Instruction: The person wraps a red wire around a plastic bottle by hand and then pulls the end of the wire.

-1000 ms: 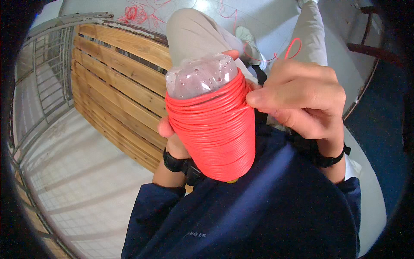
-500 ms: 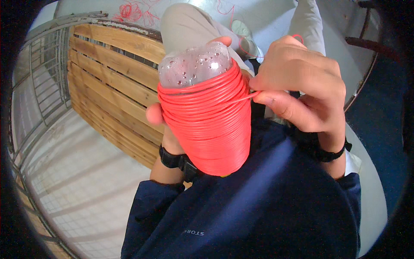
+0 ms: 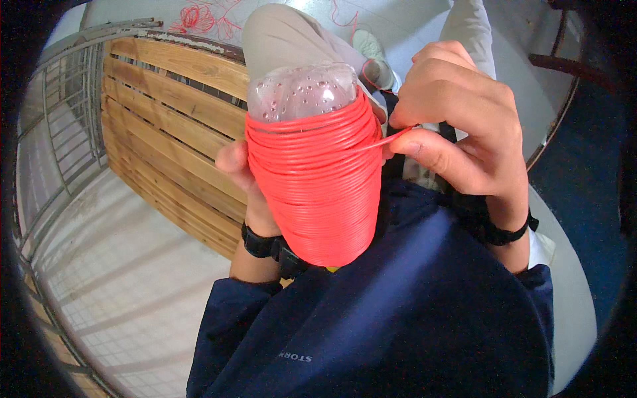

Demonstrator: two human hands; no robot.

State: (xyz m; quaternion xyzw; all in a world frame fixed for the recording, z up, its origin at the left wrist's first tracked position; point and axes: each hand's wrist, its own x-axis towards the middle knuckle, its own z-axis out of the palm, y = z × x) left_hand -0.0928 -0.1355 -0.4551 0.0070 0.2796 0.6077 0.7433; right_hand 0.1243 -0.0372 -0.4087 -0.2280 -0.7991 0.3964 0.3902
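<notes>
A clear plastic bottle (image 3: 302, 93), with droplets on its bare end, is wound with many close turns of red cord (image 3: 318, 179). My left hand (image 3: 240, 174) grips it from behind and the left side; the thumb shows at the edge, and most of the fingers are hidden by the bottle. At the bottle's right, my right hand (image 3: 464, 126) pinches the cord between thumb and forefinger. A short stretch of cord runs taut from the windings to that pinch. A bit of yellow shows at the bottle's lower end, close to my dark blue shirt.
A wooden slatted bench (image 3: 172, 126) stands to the left, with a metal railing (image 3: 63, 119) beyond it. Loose red cord (image 3: 197, 18) lies tangled on the floor at the far left. My legs in light trousers and a pale shoe (image 3: 367, 45) are ahead.
The bottle has turned and tilted slightly, and my left thumb has shifted a little left and up. The fingertip seen over the bottle's far end is no longer visible. My right hand still pinches the cord.
</notes>
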